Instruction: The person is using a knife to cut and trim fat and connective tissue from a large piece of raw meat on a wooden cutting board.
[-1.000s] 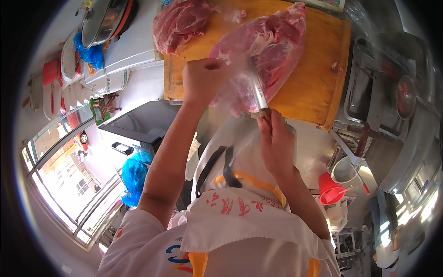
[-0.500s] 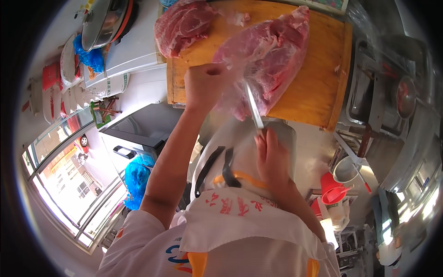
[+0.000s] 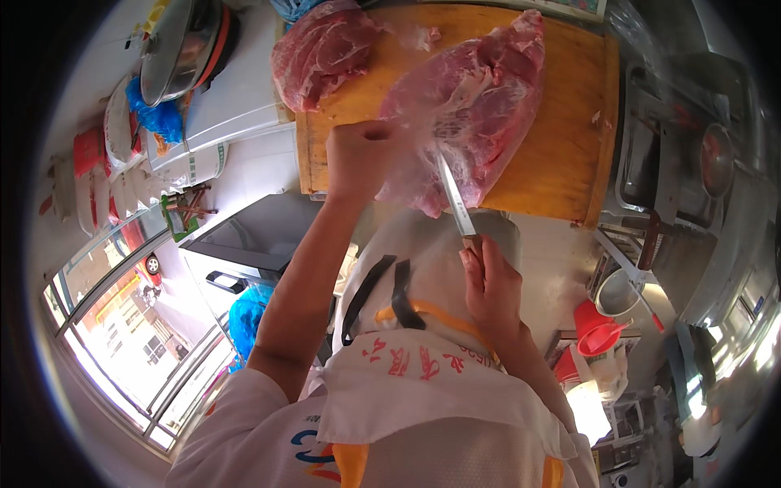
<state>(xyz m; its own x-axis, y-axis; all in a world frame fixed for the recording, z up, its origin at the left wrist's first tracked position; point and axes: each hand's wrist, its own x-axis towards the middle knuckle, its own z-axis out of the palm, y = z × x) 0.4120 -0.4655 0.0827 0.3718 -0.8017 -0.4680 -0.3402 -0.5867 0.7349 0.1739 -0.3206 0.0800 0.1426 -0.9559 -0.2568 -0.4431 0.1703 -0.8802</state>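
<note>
A large slab of raw meat [image 3: 496, 106], pink with white membrane, lies on a wooden cutting board [image 3: 569, 175] and reaches its near edge. My left hand [image 3: 355, 159] is closed at the slab's left side, gripping its edge; a blurred patch hides the fingertips. In my right hand [image 3: 495, 289], fingers wrapped round the handle, is a knife [image 3: 458, 203]. Its blade points away from me, and the tip touches the whitish membrane on the slab's near part. A second, smaller piece of raw meat [image 3: 325, 53] rests at the board's far left corner.
Right of the board stand a metal tray [image 3: 643, 175] and a pan [image 3: 716, 159]. Below them are a red plastic container [image 3: 594, 329] and a metal pot [image 3: 616, 293]. A lidded pan [image 3: 175, 45] sits on a white surface at far left, near a blue plastic bag [image 3: 159, 118].
My right hand has drawn the knife slightly toward me and to the right, so its tip sits lower on the meat. My left hand has stayed almost in place.
</note>
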